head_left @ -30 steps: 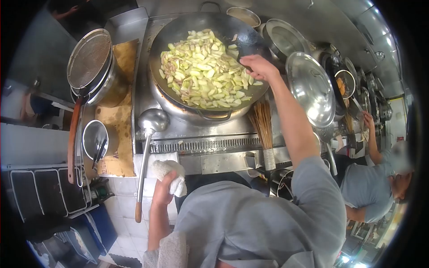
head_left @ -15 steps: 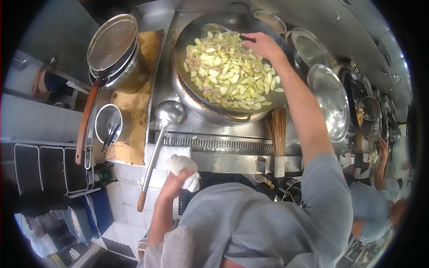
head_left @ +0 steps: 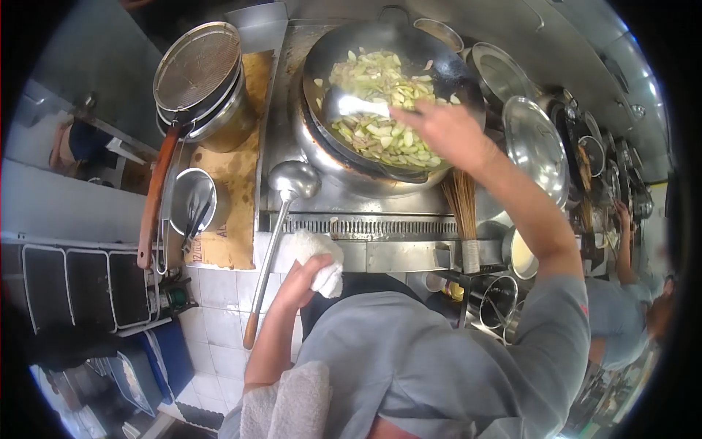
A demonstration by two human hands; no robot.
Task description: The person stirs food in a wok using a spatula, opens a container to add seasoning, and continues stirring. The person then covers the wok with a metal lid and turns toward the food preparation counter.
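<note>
A large dark wok (head_left: pixel 458 72) sits on the stove, holding pale green sliced vegetables (head_left: pixel 391 139) mixed with bits that look like meat. My right hand (head_left: pixel 446 130) is closed on the handle of a metal spatula (head_left: pixel 363 107), whose blade is over the left part of the wok. At the counter's front edge, my left hand (head_left: pixel 297 282) grips a white cloth (head_left: pixel 320 257). A long-handled ladle (head_left: pixel 294 181) rests on the stovetop between the wok and the cardboard, near my left hand.
Strainers (head_left: pixel 197 67) lie over a pot at the left, behind a metal cup (head_left: pixel 194 196) on cardboard (head_left: pixel 232 238). Right of the wok are a bamboo brush (head_left: pixel 462 212) and a metal lid (head_left: pixel 536 150). A co-worker (head_left: pixel 618 322) stands at the far right.
My right hand has drawn the spatula from the wok's far side toward its near left, and the vegetables have shifted. My left hand still holds the cloth. The camera view has shifted too.
</note>
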